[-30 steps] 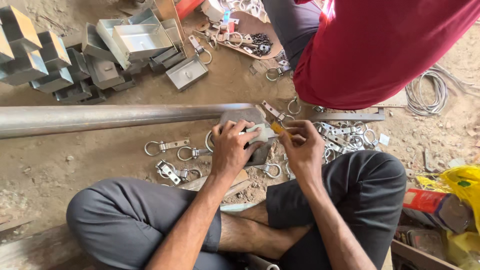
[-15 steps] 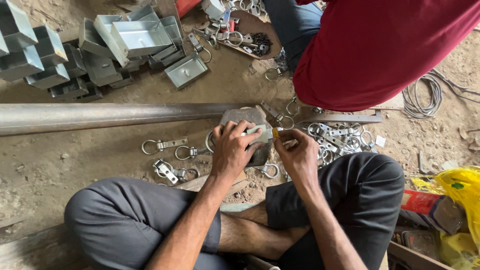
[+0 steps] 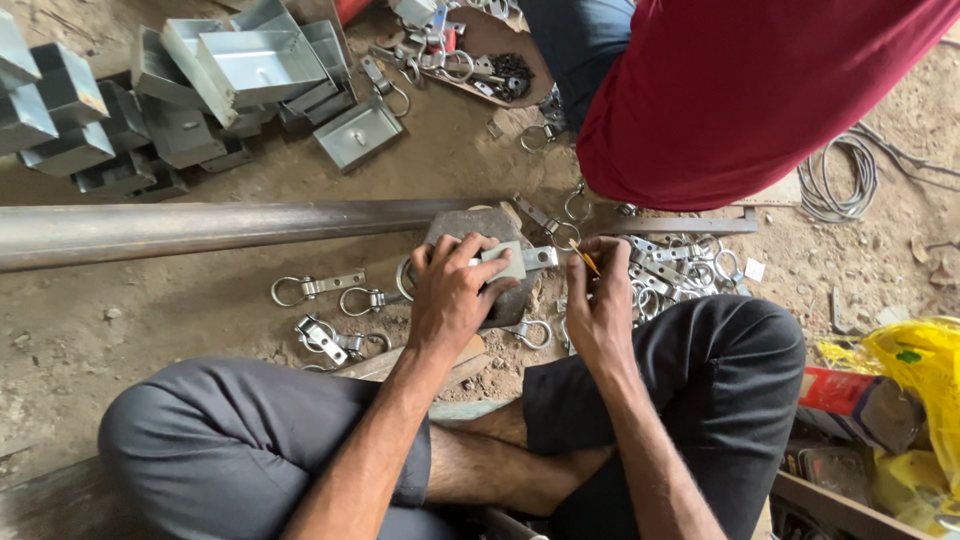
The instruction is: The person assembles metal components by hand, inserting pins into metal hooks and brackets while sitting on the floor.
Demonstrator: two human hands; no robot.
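I sit cross-legged on a dirt floor. My left hand [image 3: 452, 292] presses a small pale rectangular template [image 3: 503, 262] and a flat metal strap piece [image 3: 541, 257] down onto a dark metal block [image 3: 466, 227]. My right hand [image 3: 601, 300] grips a short yellow pencil [image 3: 588, 262], its tip close to the strap's right end. Ring-and-strap metal fittings [image 3: 316, 289] lie on the ground to the left, and a bigger heap of them [image 3: 676, 268] lies to the right of my hands.
A long steel pipe [image 3: 200, 228] runs across the floor from the left. Galvanized sheet-metal boxes [image 3: 255, 66] are piled at the top left. A person in a red shirt [image 3: 760, 90] crouches just beyond. A wire coil [image 3: 845, 180] and yellow bag [image 3: 920, 375] lie right.
Both hands stay at the block; the right hand has shifted a little so the pencil tip sits nearer the strap piece. The camera view has drifted slightly.
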